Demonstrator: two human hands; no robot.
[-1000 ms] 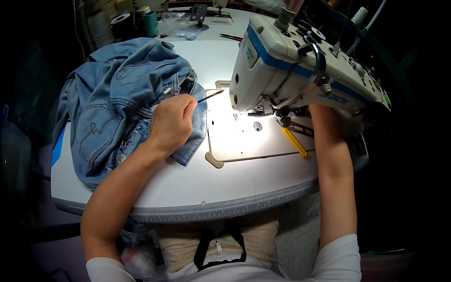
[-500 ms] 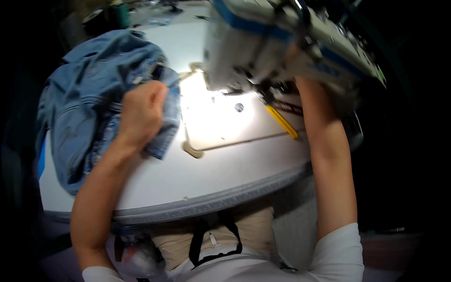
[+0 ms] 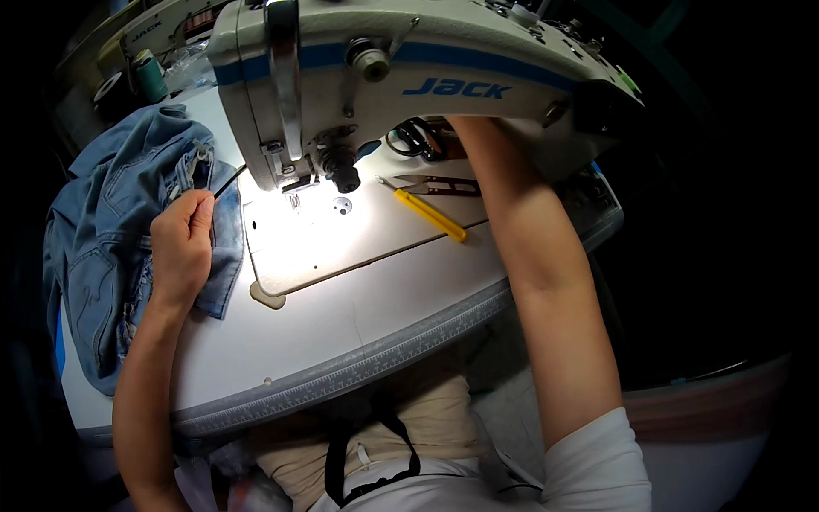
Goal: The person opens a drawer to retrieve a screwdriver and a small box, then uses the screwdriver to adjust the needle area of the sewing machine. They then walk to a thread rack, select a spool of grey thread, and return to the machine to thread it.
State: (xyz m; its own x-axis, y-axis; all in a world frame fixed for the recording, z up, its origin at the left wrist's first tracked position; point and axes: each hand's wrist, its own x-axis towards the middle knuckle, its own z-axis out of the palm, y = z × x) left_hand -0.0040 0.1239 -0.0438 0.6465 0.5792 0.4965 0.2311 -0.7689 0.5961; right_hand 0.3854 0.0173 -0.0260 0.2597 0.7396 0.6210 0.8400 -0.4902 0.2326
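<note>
Blue denim jeans [image 3: 94, 256] lie bunched on the table at the left, with a frayed light patch near their upper right. Over them my left hand [image 3: 182, 247] is closed, thumb pressed on a thin dark rod-like tool [image 3: 229, 182] that points toward the sewing machine [image 3: 444, 64]. The tool's exact kind is unclear. My right forearm [image 3: 529, 213] reaches under the white machine's arm, which hides the right hand. Beside that forearm lie a yellow-handled tool with a metal tip [image 3: 431, 215], dark red thread snips [image 3: 452, 185] and black-handled scissors [image 3: 414, 139].
The machine's lamp lights its needle plate area [image 3: 320, 247]. A measuring tape [image 3: 367, 367] runs along the curved front edge of the white table [image 3: 341, 320]. At the far left stand a teal thread cone [image 3: 151, 78] and a dark spool [image 3: 111, 94].
The view has shifted, so the machine and jeans sit farther left, and the blur has cleared. The dark tool in my left hand now shows plainly. My right arm still reaches under the machine.
</note>
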